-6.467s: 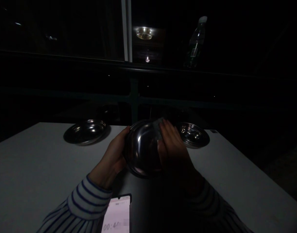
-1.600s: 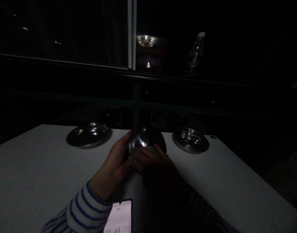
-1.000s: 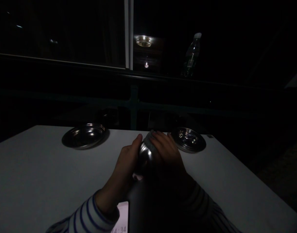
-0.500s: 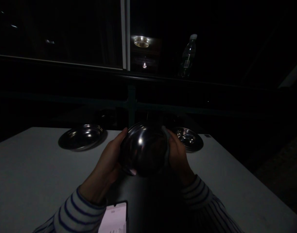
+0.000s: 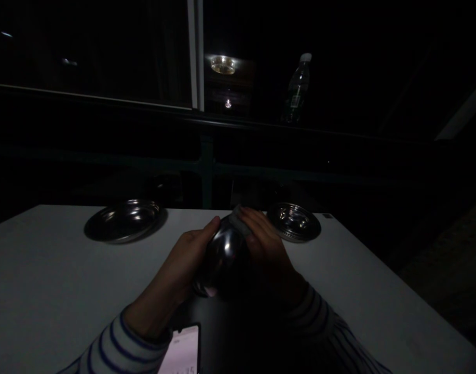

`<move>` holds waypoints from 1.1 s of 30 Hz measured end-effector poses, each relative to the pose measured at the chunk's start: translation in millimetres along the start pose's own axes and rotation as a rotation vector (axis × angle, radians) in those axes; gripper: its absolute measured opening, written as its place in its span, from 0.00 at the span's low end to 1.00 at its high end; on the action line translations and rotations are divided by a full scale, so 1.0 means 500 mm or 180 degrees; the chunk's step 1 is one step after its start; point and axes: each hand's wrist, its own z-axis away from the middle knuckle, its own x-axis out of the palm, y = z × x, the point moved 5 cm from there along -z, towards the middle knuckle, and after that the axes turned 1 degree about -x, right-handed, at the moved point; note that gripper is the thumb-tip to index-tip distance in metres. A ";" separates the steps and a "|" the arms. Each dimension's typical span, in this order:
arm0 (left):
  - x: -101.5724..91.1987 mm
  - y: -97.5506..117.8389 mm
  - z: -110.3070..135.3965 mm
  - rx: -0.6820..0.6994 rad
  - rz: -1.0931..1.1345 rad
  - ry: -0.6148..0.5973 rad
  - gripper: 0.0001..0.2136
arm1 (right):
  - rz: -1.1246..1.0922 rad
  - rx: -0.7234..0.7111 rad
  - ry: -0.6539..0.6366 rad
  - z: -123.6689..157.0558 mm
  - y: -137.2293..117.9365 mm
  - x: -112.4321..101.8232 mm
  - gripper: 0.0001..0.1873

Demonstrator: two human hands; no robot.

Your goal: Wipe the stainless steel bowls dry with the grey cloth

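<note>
The scene is very dark. My left hand (image 5: 187, 257) grips the left edge of a shiny steel bowl (image 5: 223, 253) held just above the white table (image 5: 46, 280). My right hand (image 5: 266, 244) presses a small grey cloth (image 5: 238, 218) over the bowl's upper right side, its fingers closed on the cloth. Both sleeves are white with blue stripes. Much of the bowl is hidden behind my right hand.
A steel plate (image 5: 123, 220) lies at the table's far left, another steel dish (image 5: 294, 221) at the far right. A lit phone (image 5: 181, 350) lies near the front edge. A plastic bottle (image 5: 296, 88) stands on a dark ledge behind.
The bowl has been turned in my hands. My right hand moved from the bowl's right rim up over its top with the cloth.
</note>
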 end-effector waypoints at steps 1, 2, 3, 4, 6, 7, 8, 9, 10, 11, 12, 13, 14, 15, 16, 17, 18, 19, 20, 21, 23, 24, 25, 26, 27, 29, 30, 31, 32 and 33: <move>-0.003 0.004 0.001 -0.0010 0.0039 0.0017 0.18 | -0.0134 0.0136 0.0065 -0.001 0.009 -0.003 0.21; -0.005 0.008 0.001 -0.0015 0.0156 -0.0002 0.16 | -0.0307 0.0319 0.0158 -0.001 0.020 -0.007 0.21; -0.008 0.014 0.002 -0.0014 0.0329 0.0007 0.14 | -0.0504 0.0537 0.0267 0.000 0.032 -0.011 0.21; -0.011 0.019 0.003 -0.0037 0.0520 0.0024 0.12 | -0.0716 0.0765 0.0376 0.001 0.044 -0.015 0.20; -0.017 0.029 0.004 -0.0079 0.0965 0.0071 0.09 | -0.1176 0.1093 0.0580 0.003 0.061 -0.019 0.20; -0.019 0.033 0.003 -0.0090 0.1168 0.0088 0.09 | -0.1392 0.1180 0.0665 0.003 0.064 -0.019 0.20; -0.021 0.037 0.002 -0.0086 0.1338 0.0107 0.08 | -0.1585 0.1225 0.0729 0.003 0.065 -0.020 0.20; -0.024 0.039 0.001 -0.0073 0.1465 0.0116 0.08 | -0.1744 0.1251 0.0778 0.002 0.064 -0.019 0.20; -0.026 0.040 -0.002 -0.0043 0.1572 0.0123 0.08 | -0.1869 0.1276 0.0827 0.002 0.063 -0.018 0.20; -0.029 0.041 -0.004 -0.0006 0.1663 0.0118 0.08 | -0.1960 0.1308 0.0882 0.002 0.061 -0.017 0.20; -0.030 0.041 -0.007 0.0019 0.1742 0.0093 0.09 | -0.2027 0.1354 0.0955 0.002 0.060 -0.016 0.20; -0.031 0.040 -0.010 0.0049 0.1819 0.0068 0.09 | -0.2081 0.1402 0.1038 0.003 0.059 -0.014 0.20; -0.032 0.039 -0.013 0.0078 0.1888 0.0041 0.09 | -0.2129 0.1438 0.1122 0.004 0.059 -0.012 0.21; -0.032 0.038 -0.016 0.0115 0.1948 0.0026 0.09 | -0.2161 0.1453 0.1189 0.005 0.059 -0.009 0.21; -0.032 0.037 -0.017 0.0153 0.1994 0.0036 0.09 | -0.2171 0.1448 0.1241 0.007 0.058 -0.005 0.21; -0.032 0.036 -0.019 0.0194 0.2029 0.0053 0.09 | -0.2162 0.1421 0.1282 0.009 0.058 -0.001 0.22; -0.031 0.035 -0.019 0.0224 0.2071 0.0069 0.09 | -0.2139 0.1374 0.1306 0.011 0.058 0.004 0.22; -0.030 0.034 -0.020 0.0235 0.2122 0.0073 0.10 | -0.2110 0.1315 0.1328 0.014 0.057 0.009 0.23; -0.028 0.034 -0.019 0.0228 0.2178 0.0071 0.11 | -0.2075 0.1255 0.1349 0.017 0.057 0.015 0.24; -0.027 0.033 -0.018 0.0223 0.2235 0.0077 0.11 | -0.2031 0.1210 0.1341 0.021 0.057 0.023 0.24; -0.025 0.033 -0.015 0.0243 0.2339 0.0113 0.11 | -0.1863 0.1172 0.1294 0.032 0.058 0.037 0.27; -0.025 0.035 -0.013 0.0286 0.2388 0.0146 0.10 | -0.1716 0.1191 0.1258 0.037 0.057 0.044 0.28; -0.025 0.036 -0.012 0.0341 0.2431 0.0184 0.10 | -0.1537 0.1215 0.1223 0.043 0.056 0.049 0.29; -0.025 0.037 -0.011 0.0375 0.2467 0.0215 0.09 | -0.1342 0.1219 0.1181 0.047 0.054 0.053 0.30; -0.025 0.037 -0.010 0.0403 0.2491 0.0248 0.09 | -0.1152 0.1187 0.1147 0.051 0.050 0.056 0.30; -0.023 0.036 -0.010 0.0430 0.2493 0.0330 0.10 | -0.0782 0.1012 0.1104 0.054 0.038 0.056 0.29; -0.022 0.034 -0.010 0.0424 0.2472 0.0363 0.10 | -0.0597 0.0861 0.1098 0.055 0.030 0.055 0.29; -0.021 0.033 -0.010 0.0430 0.2440 0.0389 0.10 | -0.0412 0.0694 0.1099 0.055 0.022 0.054 0.28; -0.021 0.032 -0.010 0.0451 0.2406 0.0393 0.10 | -0.0225 0.0532 0.1112 0.055 0.015 0.054 0.27; -0.021 0.031 -0.010 0.0481 0.2370 0.0407 0.10 | -0.0050 0.0371 0.1125 0.055 0.008 0.055 0.27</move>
